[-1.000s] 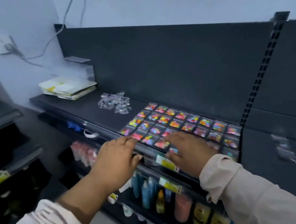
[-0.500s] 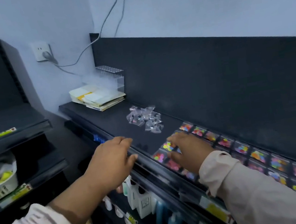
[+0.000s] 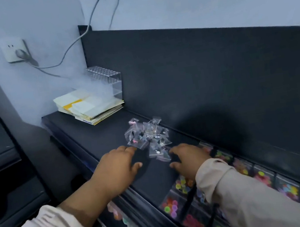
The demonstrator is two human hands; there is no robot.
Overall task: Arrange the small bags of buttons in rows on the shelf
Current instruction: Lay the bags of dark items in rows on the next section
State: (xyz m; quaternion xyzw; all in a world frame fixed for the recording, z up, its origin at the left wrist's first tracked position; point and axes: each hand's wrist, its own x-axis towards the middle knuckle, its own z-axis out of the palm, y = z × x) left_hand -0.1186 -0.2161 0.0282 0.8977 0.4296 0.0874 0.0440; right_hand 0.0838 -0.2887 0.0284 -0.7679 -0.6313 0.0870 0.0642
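Pile: loose clear bags heaped on the shelf, unsorted, just left of the colourful rows
Left hand: flat, fingers relaxed, empty, flanking the heap
Right hand: fingers spread, empty, at the heap's edge, likely picking next

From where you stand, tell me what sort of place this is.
Probably a small shop: a black metal display shelf with a tall dark back panel, small clear bags of bright buttons laid in rows on it, and a loose heap of clear bags beside them.
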